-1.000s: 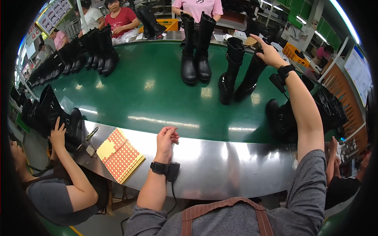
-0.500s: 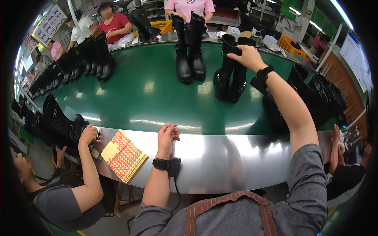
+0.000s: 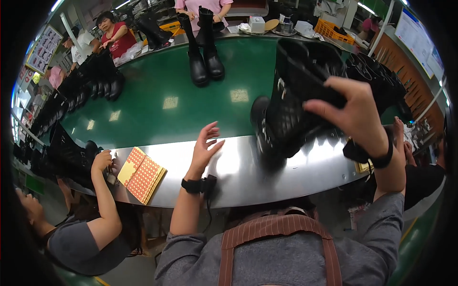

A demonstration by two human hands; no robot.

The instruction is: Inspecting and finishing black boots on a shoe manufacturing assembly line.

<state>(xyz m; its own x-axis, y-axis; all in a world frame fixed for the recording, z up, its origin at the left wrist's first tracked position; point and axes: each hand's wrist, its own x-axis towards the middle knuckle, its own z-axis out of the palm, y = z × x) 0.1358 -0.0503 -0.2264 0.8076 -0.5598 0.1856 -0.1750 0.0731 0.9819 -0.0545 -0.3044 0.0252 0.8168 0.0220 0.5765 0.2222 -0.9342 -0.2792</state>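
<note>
Your right hand gripped the tall black boot by its shaft top, sole hanging lower-left toward your open, empty left hand near the steel edge.

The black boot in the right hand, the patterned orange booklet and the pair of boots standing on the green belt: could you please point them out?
black boot (image 3: pixel 286 119), head view, on its shaft.
patterned orange booklet (image 3: pixel 141 174), head view, on its cover.
pair of boots (image 3: pixel 204 52), head view, on the left boot's shaft.
</note>
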